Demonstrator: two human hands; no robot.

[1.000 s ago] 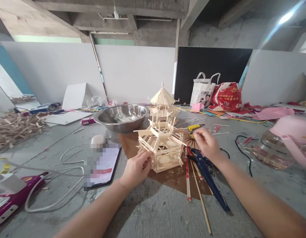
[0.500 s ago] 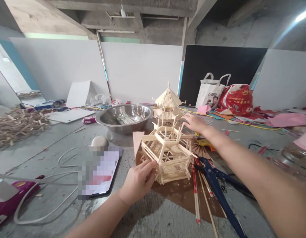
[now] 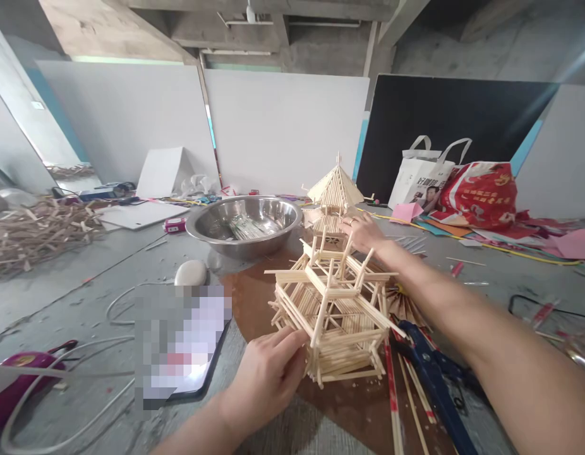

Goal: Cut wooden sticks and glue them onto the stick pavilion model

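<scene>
standing open at the top, a pale stick frame, apparently six-sided

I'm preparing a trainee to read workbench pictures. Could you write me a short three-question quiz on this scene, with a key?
1. Multiple choice: what does the left hand touch?
A) the metal bowl
B) the stick frame
C) the red bag
2. True or false: the phone lies to the left of the stick frame.
3. Fill in the colour: the red bag sits beside a ____ handled bag.

Key: 1. B; 2. True; 3. White.
</scene>
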